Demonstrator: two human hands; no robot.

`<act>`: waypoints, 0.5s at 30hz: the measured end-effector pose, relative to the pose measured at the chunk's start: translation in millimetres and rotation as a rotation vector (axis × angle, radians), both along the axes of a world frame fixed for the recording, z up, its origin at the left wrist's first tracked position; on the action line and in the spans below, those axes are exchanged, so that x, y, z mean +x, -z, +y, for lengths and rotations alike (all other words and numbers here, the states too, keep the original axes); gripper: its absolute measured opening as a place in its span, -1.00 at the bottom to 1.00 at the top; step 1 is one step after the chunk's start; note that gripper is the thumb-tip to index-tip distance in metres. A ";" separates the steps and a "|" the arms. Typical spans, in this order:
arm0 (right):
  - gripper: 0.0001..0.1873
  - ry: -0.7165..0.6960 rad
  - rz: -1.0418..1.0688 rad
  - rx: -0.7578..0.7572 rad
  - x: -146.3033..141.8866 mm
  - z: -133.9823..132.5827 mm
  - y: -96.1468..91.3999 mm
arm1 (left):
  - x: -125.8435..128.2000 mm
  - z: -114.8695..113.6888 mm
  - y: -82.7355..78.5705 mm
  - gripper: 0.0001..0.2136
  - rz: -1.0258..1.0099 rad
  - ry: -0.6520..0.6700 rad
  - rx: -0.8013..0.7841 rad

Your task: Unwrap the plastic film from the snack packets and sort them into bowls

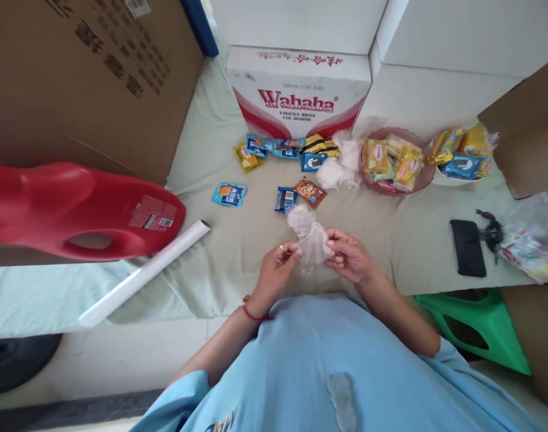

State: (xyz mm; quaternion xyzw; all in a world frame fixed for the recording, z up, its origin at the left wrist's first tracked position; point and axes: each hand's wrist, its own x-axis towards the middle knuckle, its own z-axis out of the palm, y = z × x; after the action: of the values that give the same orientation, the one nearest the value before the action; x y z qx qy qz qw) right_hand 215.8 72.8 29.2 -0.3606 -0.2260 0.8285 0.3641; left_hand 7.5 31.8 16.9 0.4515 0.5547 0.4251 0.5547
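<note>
Between my hands is a thin clear plastic bag [313,245], crumpled white at its far end. My left hand [279,269] pinches its left edge with closed fingers. On the opposite edge, the thumb and fingers of my right hand [352,257] are closed on the bag too. Just beyond it lie a dark blue packet [284,199] and a brown snack packet [310,191]. A light blue packet [229,195] lies farther left. More crumpled clear bags [337,173] sit beside a pink bowl [424,179] of yellow-wrapped snacks.
Blue and yellow packets [285,148] line the front of a Wahaba-style water carton [301,99]. At right are a white bowl [458,179] of snacks, a black phone [468,247] and a filled plastic bag [537,240]. Left are a red jug [84,198] and white roll [147,270].
</note>
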 end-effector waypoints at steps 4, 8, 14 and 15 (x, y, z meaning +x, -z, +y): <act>-0.67 0.163 -0.315 0.219 4.1 19.3 17.7 | -20.3 -7.1 9.5 -0.70 -0.014 -0.174 -0.076; -0.41 0.233 -0.732 0.479 -6.5 52.5 46.2 | -34.1 -18.3 13.2 -0.71 -0.020 -0.137 -0.115; -0.67 -0.102 -0.857 0.704 -39.7 57.2 61.6 | -42.7 -36.7 14.4 -0.65 0.061 -0.097 -0.131; -0.80 -0.106 -0.846 0.720 -40.5 54.6 58.9 | -45.2 -39.3 14.3 -0.65 0.074 -0.108 -0.133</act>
State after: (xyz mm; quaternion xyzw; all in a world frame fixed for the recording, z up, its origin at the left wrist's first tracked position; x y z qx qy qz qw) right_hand 175.3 127.4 -29.7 -0.5028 -0.6389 0.4993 0.2995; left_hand -37.7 -7.5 2.6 0.3985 0.6252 0.3996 0.5391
